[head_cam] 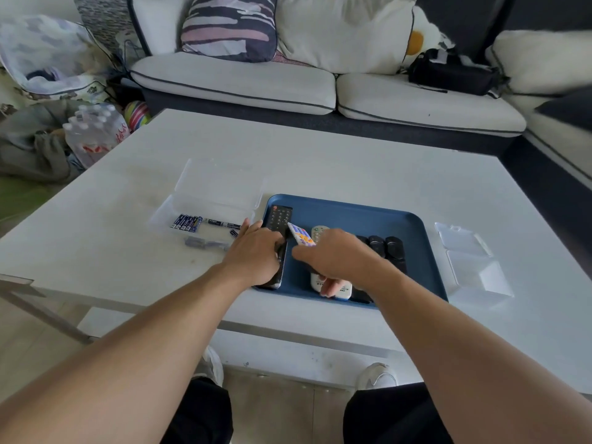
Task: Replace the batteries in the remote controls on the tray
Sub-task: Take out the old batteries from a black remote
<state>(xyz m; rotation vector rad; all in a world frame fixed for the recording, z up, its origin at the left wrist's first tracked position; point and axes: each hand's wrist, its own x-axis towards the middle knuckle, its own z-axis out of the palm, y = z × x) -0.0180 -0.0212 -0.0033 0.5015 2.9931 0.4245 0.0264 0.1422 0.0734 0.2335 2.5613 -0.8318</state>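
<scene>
White coffee table (320, 161) in a living room, seen from above by the head camera; a pale sofa (243, 78) with a striped cushion (229, 27) runs along the far side, a black bag (453, 70) sits on its right seat, and a shrink-wrapped pack of water bottles (96, 131) stands on the floor at far left.

Blue tray (352, 213) lying near the table's near edge, holding several remote controls side by side. At the tray's left edge lies a long black remote (279, 217), its far end with the red button exposed. Right of it, a small white remote with coloured buttons (300, 234) is tilted, its far end pointing up and left. A white remote (333, 285) lies near the tray's middle, and dark remotes (384, 246) fill the right part.

Left hand (256, 254) resting over the near half of the black remote, fingers curled down onto it; whether they truly clasp it cannot be told. Right hand (336, 256) reaching over the middle of the tray, fingers curled round the near end of the coloured-button remote; the thumb shows below, over the white remote.

Clear plastic box (211, 203), lid open, just left of the tray, containing a row of blue-and-white batteries (186, 222), a black marker pen (222, 223) and a few loose batteries. Second clear plastic box (474, 267), also open, well to the right of the tray.
</scene>
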